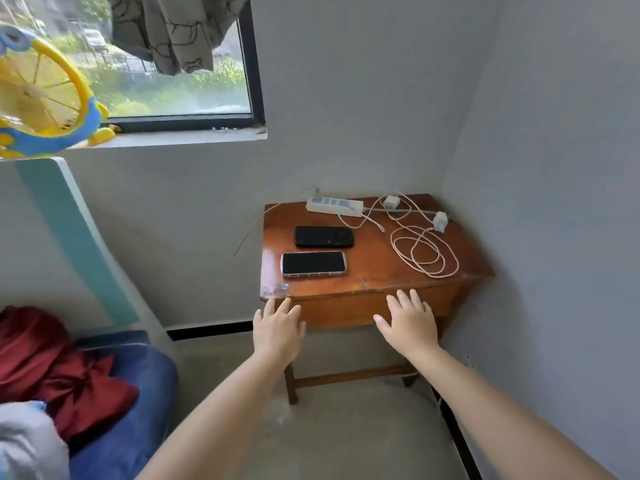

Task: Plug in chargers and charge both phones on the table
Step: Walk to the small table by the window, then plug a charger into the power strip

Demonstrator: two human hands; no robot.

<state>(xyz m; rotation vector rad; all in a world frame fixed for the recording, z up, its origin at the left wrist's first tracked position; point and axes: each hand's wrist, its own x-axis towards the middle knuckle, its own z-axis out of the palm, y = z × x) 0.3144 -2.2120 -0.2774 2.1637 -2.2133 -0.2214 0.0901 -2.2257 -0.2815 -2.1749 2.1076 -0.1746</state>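
A small brown wooden table stands in the room's corner. On it lie two phones, screens dark: a black one farther back and one with a light rim nearer me. A white power strip rests along the back edge. Two white charger plugs, one near the strip and one at the right, lie unplugged with their pale cables; the right cable is coiled. My left hand and my right hand hover open before the table's front edge, holding nothing.
Grey walls close in behind and to the right of the table. A blue seat with red and pale clothes sits at the lower left. A yellow and blue fan stands on the windowsill. Bare concrete floor lies in front of the table.
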